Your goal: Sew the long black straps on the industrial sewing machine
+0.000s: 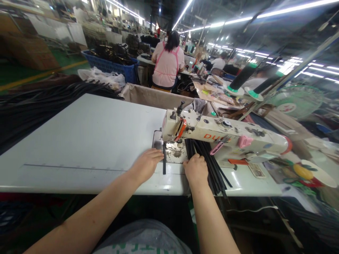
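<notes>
A white sewing machine (225,132) stands on a pale worktable. Under its needle end lies a short black strip (164,162), pointing toward me. My left hand (148,163) rests beside this strip, fingertips at its left edge by the metal plate (176,152). Just right of the plate, my right hand (196,169) is closed at the left side of a bundle of long black strips (215,173). What its curled fingers hold, if anything, is hidden.
Behind the table, a person in a pink top (168,63) sits facing away. A blue basket (111,67) of dark items stands at the back left. Black strips (53,102) are heaped on the left. Thread cones (242,78) and a fan (293,102) stand at right.
</notes>
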Action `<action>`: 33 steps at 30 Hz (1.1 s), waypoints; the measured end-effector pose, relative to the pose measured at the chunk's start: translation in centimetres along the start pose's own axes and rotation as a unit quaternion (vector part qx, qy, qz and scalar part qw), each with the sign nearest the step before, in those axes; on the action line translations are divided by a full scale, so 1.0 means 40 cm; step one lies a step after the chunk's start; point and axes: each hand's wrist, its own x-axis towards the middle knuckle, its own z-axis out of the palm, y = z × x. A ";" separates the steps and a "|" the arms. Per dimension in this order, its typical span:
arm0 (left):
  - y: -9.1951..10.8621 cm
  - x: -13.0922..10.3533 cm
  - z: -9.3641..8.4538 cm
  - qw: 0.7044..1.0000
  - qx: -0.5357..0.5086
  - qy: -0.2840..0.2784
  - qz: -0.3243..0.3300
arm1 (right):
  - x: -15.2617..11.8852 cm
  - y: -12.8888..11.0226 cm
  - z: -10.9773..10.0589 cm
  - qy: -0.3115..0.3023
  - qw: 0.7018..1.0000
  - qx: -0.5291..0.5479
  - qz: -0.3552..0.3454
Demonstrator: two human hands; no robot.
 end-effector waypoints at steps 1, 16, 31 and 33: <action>0.000 0.000 -0.001 1.000 -0.002 -0.002 -0.001 | 0.001 -0.001 0.000 -0.001 1.000 -0.003 0.001; -0.003 -0.006 0.009 0.999 -0.002 -0.015 -0.030 | -0.025 -0.005 -0.028 -0.029 0.997 -0.059 -0.032; -0.005 0.029 -0.006 0.995 0.028 -0.035 -0.091 | -0.008 0.032 -0.042 -0.097 0.994 0.048 0.007; -0.001 0.037 -0.013 0.993 0.032 -0.045 -0.101 | -0.002 0.047 -0.047 -0.116 0.990 0.082 0.021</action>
